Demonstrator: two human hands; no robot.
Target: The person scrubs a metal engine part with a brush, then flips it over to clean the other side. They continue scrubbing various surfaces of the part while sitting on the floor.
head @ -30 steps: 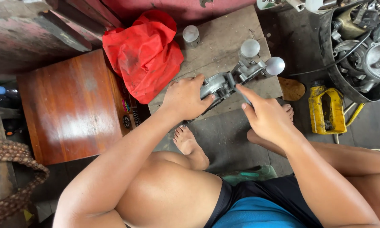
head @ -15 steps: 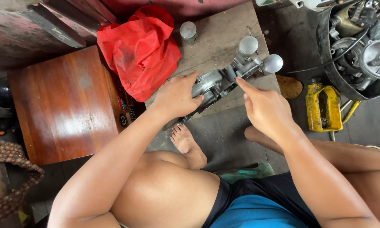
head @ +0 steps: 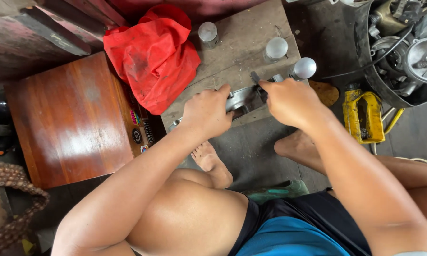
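A grey metal engine part [head: 244,98] with two round silvery caps [head: 304,68] lies on a worn wooden board [head: 242,52]. My left hand [head: 207,113] grips the part's near left end and holds it down. My right hand [head: 291,102] covers the part's right side, fingers curled on a small dark piece [head: 255,77] that sticks up from it. Most of the part is hidden under both hands.
A red cloth [head: 152,57] lies on the board's left. A small silvery cylinder [head: 207,32] stands at the back. A brown wooden stool [head: 71,118] is at left, a yellow tool [head: 362,116] and an engine [head: 403,47] at right. My bare feet [head: 213,163] rest below.
My right hand moved forward from pointing beside the part to closing over its right side. The left hand kept its grip. The view shifted slightly.
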